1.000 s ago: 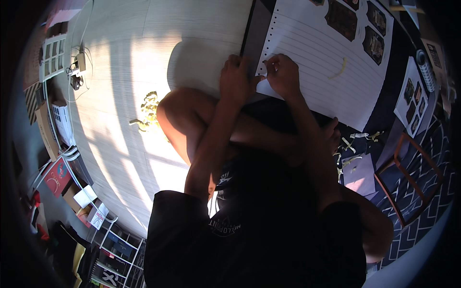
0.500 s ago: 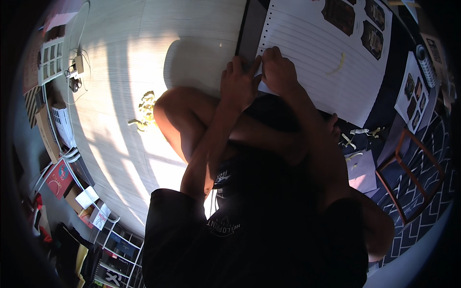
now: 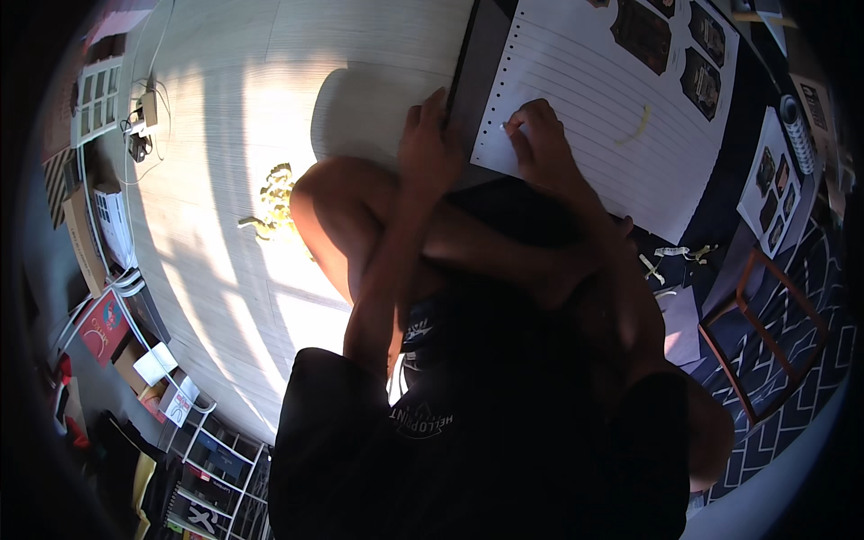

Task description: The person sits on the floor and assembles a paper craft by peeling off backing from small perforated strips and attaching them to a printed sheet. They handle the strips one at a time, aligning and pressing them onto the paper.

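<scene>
A large white ruled sheet with holes along its left edge lies on a dark board. Dark picture cutouts are on its upper right, and a thin curved yellowish strip is on its lines. My right hand is over the sheet beside the holes, thumb and fingers pinched together. A tiny white bit shows at the thumb tip; its kind is too small to tell. Along the board's left edge rests my left hand, fingers stretched forward, with nothing visible in it.
Curled yellow-white peelings lie on the sunlit floor by my left knee. White scraps are right of my legs. Farther right are a picture sheet, a spiral notebook and a brown frame. A wire rack stands lower left.
My hands were close together at the sheet's holed edge and have parted. The left moved left onto the board's edge; the right moved right and slightly down over the sheet.
</scene>
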Demonstrator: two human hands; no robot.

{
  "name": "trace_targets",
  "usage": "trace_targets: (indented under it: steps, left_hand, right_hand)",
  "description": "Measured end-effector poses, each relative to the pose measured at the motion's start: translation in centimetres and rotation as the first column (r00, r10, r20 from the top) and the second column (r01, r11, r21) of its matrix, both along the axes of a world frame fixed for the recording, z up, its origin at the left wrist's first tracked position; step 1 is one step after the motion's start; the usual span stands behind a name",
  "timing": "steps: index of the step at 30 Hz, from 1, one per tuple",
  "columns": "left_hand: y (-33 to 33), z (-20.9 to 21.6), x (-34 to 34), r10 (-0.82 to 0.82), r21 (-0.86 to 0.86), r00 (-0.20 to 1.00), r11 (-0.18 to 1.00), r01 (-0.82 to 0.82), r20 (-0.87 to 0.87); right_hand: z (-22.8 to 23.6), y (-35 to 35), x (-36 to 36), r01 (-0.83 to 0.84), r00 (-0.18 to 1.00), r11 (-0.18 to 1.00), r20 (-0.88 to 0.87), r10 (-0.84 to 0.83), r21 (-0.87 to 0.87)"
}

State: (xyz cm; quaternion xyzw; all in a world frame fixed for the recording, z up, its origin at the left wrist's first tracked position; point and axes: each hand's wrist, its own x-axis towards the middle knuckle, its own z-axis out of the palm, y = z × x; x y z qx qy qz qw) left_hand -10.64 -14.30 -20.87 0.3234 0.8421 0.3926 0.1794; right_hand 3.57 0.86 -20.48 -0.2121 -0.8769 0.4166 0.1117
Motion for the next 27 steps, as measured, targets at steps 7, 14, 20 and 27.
trace_targets:
  steps: [7,14,20,27]
  left_hand:
    - [-0.9,1.9,-0.4,0.195,0.048,0.974,0.978,-0.202,0.116]
    - [-0.5,1.7,-0.3,0.208,0.042,0.972,0.976,-0.213,0.111]
    - [-0.5,1.6,0.0,0.185,0.039,0.976,0.981,-0.191,0.116]
    - [-0.5,1.6,0.3,0.14,0.011,0.986,0.99,-0.141,0.086]
  right_hand:
    - [-1.5,-3.9,-0.3,0.02,0.999,0.987,0.028,-0.025,0.158]
    - [-1.8,-4.3,-0.4,0.011,0.997,0.978,0.078,-0.028,0.209]
    - [-1.5,-4.5,-0.7,0.03,0.995,0.974,0.082,-0.049,0.224]
    - [-1.8,-4.9,-0.7,0.051,0.994,0.961,0.078,-0.074,0.272]
